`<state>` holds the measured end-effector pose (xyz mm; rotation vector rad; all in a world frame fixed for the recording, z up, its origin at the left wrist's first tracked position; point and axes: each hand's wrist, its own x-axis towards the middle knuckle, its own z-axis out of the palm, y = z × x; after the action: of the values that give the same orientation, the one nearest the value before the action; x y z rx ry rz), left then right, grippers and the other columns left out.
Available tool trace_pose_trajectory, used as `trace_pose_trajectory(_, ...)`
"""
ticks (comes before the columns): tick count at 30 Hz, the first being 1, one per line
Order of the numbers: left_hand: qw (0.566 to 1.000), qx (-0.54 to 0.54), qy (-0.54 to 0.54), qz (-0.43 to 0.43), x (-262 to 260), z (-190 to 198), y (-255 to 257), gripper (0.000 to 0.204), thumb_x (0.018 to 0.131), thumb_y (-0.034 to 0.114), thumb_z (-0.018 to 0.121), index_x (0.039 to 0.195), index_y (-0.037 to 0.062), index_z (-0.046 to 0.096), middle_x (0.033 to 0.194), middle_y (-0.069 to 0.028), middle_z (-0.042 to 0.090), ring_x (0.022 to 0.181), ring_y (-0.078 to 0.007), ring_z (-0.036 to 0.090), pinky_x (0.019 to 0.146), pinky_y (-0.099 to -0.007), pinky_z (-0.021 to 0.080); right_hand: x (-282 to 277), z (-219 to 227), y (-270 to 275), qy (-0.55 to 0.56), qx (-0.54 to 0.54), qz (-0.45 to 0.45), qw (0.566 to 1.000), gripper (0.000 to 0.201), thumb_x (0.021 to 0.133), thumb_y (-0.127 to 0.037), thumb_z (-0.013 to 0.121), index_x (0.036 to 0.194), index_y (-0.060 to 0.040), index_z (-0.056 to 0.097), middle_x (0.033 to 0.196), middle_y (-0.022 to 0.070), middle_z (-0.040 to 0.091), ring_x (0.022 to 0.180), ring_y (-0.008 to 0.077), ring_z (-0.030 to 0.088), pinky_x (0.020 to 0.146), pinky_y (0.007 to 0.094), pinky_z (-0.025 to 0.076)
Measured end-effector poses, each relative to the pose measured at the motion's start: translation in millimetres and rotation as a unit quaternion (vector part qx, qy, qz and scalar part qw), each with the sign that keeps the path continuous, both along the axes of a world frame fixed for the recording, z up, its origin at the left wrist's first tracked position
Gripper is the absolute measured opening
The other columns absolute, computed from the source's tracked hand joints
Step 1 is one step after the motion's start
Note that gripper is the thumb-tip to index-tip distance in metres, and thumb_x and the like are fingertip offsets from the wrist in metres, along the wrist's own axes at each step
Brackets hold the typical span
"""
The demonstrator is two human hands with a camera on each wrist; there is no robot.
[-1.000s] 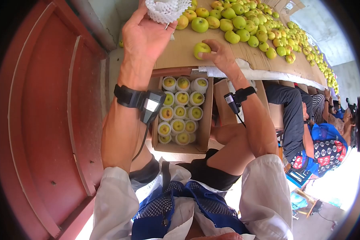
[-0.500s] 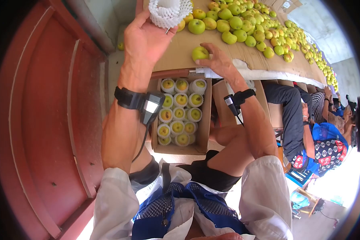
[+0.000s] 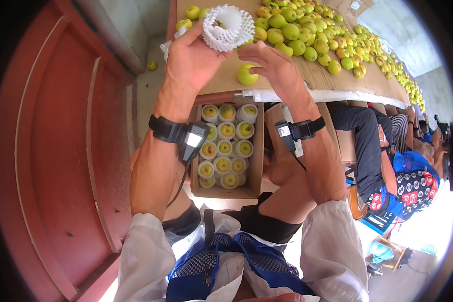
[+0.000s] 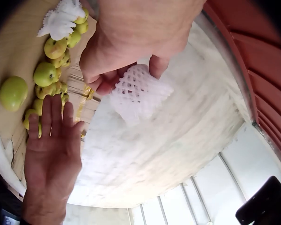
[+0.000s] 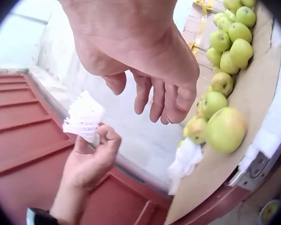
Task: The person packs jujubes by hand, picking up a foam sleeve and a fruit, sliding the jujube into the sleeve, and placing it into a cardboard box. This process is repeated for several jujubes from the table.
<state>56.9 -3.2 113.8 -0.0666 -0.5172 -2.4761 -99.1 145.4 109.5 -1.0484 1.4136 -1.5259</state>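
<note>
In the head view my left hand (image 3: 194,65) pinches a white foam net sleeve (image 3: 217,40) by its side, above the cardboard-covered table. The sleeve's round mouth is spread wide, and its mesh shows see-through in the left wrist view. My right hand (image 3: 279,73) has its fingers extended towards the sleeve and holds nothing. Just below those fingers a single yellow-green apple (image 3: 245,75) rests on the cardboard, apart from the pile. The right wrist view shows this apple (image 5: 227,131) large beside the hand, with the sleeve (image 5: 85,117) across from it.
A long pile of apples (image 3: 307,38) covers the table's back and right. More white foam nets (image 5: 187,157) lie by the apples at the left. Below the table edge, a cardboard box (image 3: 256,166) holds netted apples. A red door (image 3: 60,151) stands at left; other people sit at right.
My right hand has let go of the apple, and its fingers have straightened and risen towards the sleeve. My left hand has brought the sleeve to the right and nearer.
</note>
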Motion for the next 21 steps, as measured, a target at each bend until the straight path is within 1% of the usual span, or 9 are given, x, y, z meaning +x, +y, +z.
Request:
trace_pose_trajectory(3, 1.000, -0.017, -0.013, -0.011, 0, 4, 10, 0.039, 0.100, 0.014, 0.056, 0.136, 0.0026, 0.051, 0.139, -0.0114, 0.055, 0.132, -0.0276, 0.050, 0.109, -0.0470, 0.040, 16, 7, -6, -0.091, -0.066, -0.050, 0.992, 0.045, 0.105, -0.039, 0.051, 0.120, 0.0008, 0.066, 0.121, 0.0078, 0.068, 0.112, 0.0196, 0.062, 0.091, 0.0361, 0.047)
trace_pose_trajectory(5, 0.999, -0.032, -0.021, -0.005, 0, 6, 14, 0.039, 0.099, 0.013, 0.058, 0.136, 0.0019, 0.051, 0.137, -0.0117, 0.056, 0.130, -0.0277, 0.052, 0.109, -0.0455, 0.042, 14, 11, -6, -0.098, -0.074, -0.085, 0.989, 0.044, 0.103, -0.040, 0.053, 0.116, -0.0007, 0.067, 0.120, 0.0081, 0.068, 0.111, 0.0186, 0.062, 0.090, 0.0350, 0.047)
trace_pose_trajectory(6, 0.997, -0.055, -0.045, 0.007, -2, 7, 14, 0.039, 0.099, 0.015, 0.059, 0.136, 0.0037, 0.052, 0.137, -0.0105, 0.057, 0.129, -0.0263, 0.053, 0.109, -0.0447, 0.042, 13, 16, -5, -0.101, -0.079, -0.102, 0.986, 0.043, 0.103, -0.040, 0.054, 0.114, -0.0014, 0.068, 0.120, 0.0083, 0.068, 0.111, 0.0181, 0.062, 0.090, 0.0345, 0.047)
trace_pose_trajectory(9, 0.987, -0.115, -0.100, 0.041, -6, 0, 11, 0.040, 0.098, 0.017, 0.062, 0.136, 0.0071, 0.054, 0.135, -0.0075, 0.060, 0.127, -0.0228, 0.056, 0.107, -0.0419, 0.043, 18, 23, 4, 0.097, -0.061, -0.191, 0.975, 0.040, 0.098, -0.040, 0.062, 0.112, -0.0025, 0.068, 0.120, 0.0090, 0.068, 0.111, 0.0164, 0.060, 0.089, 0.0336, 0.047)
trace_pose_trajectory(12, 0.978, -0.159, -0.118, 0.063, -6, -5, 10, 0.037, 0.098, 0.018, 0.064, 0.132, 0.0064, 0.057, 0.130, -0.0059, 0.063, 0.122, -0.0205, 0.059, 0.105, -0.0386, 0.044, 33, 18, 2, 0.194, -0.119, -0.230, 0.946, 0.039, 0.091, -0.037, 0.072, 0.110, -0.0033, 0.068, 0.116, 0.0103, 0.066, 0.109, 0.0191, 0.060, 0.088, 0.0344, 0.048)
trace_pose_trajectory(15, 0.969, -0.193, -0.133, 0.076, -7, -8, 10, 0.031, 0.098, 0.019, 0.065, 0.125, 0.0058, 0.061, 0.122, -0.0048, 0.066, 0.115, -0.0183, 0.060, 0.101, -0.0366, 0.046, 42, 27, 5, 0.385, -0.103, -0.257, 0.881, 0.038, 0.085, -0.032, 0.078, 0.110, -0.0040, 0.069, 0.111, 0.0118, 0.065, 0.107, 0.0260, 0.060, 0.090, 0.0373, 0.049)
trace_pose_trajectory(18, 0.956, -0.227, -0.158, 0.098, -9, -14, 9, 0.025, 0.097, 0.020, 0.066, 0.117, 0.0060, 0.065, 0.115, -0.0033, 0.067, 0.108, -0.0159, 0.060, 0.095, -0.0351, 0.047, 42, 16, -1, 0.469, -0.114, -0.266, 0.835, 0.037, 0.082, -0.030, 0.080, 0.108, -0.0062, 0.070, 0.110, 0.0127, 0.063, 0.108, 0.0318, 0.059, 0.092, 0.0400, 0.049)
trace_pose_trajectory(20, 0.950, -0.234, -0.169, 0.116, -11, -16, 10, 0.021, 0.097, 0.021, 0.067, 0.112, 0.0064, 0.066, 0.111, -0.0024, 0.067, 0.104, -0.0144, 0.060, 0.093, -0.0337, 0.047, 38, 8, -1, 0.486, -0.101, -0.263, 0.827, 0.036, 0.080, -0.030, 0.081, 0.106, -0.0065, 0.070, 0.112, 0.0133, 0.063, 0.109, 0.0328, 0.059, 0.094, 0.0408, 0.048)
trace_pose_trajectory(21, 0.949, -0.232, -0.172, 0.124, -10, -13, 12, 0.020, 0.096, 0.022, 0.068, 0.109, 0.0068, 0.066, 0.106, -0.0013, 0.066, 0.099, -0.0120, 0.060, 0.088, -0.0307, 0.046, 38, 8, -1, 0.495, -0.094, -0.261, 0.824, 0.035, 0.080, -0.029, 0.081, 0.105, -0.0066, 0.071, 0.114, 0.0136, 0.063, 0.110, 0.0333, 0.058, 0.094, 0.0412, 0.048)
